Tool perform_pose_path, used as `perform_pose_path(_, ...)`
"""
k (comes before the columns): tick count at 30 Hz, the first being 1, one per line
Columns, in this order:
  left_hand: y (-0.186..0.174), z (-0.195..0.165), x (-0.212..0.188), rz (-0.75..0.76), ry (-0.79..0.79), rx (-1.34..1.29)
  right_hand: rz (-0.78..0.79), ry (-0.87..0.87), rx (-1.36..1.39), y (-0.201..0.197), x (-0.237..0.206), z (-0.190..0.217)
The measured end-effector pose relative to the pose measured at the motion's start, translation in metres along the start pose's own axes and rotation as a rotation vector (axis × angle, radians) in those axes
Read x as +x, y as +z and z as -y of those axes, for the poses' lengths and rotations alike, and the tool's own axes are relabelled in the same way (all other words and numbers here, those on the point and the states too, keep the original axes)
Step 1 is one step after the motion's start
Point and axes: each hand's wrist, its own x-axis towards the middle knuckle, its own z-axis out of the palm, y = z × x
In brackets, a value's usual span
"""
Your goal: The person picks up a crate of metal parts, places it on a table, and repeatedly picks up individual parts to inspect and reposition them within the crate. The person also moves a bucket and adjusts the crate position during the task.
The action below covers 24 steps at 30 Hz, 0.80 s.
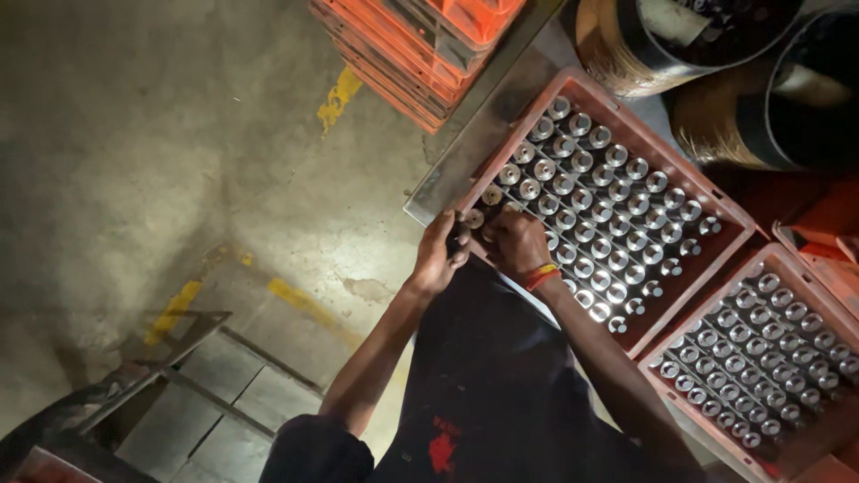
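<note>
red crate held rows of round metal parts; at its near corner, the left hand and right hand pinched parts. crowded rows beside the grip risked toppling neighbours if fingers slipped.

Red crate of shiny metal parts, hands at its near-left corner.
The red crate sits tilted, right of centre, packed with upright round metal parts in neat rows. The left hand and right hand grip parts at that corner, fingers curled.
</note>
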Motion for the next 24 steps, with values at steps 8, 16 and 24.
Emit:
perform_pose_path(8, 0.041, -0.004, -0.009, 0.137, -0.021, 0.479, 0.136, 0.378, 1.396, -0.019, -0.026, 0.011)
perform_pose_path(16, 0.011, 0.004, -0.006, -0.226, 0.015, 0.206, -0.120, 0.205, 0.802, 0.011, -0.014, -0.010)
perform_pose_path(24, -0.007, -0.007, -0.002, -0.297, 0.143, 0.105, -0.046, -0.167, 0.008, 0.023, 0.024, -0.006)
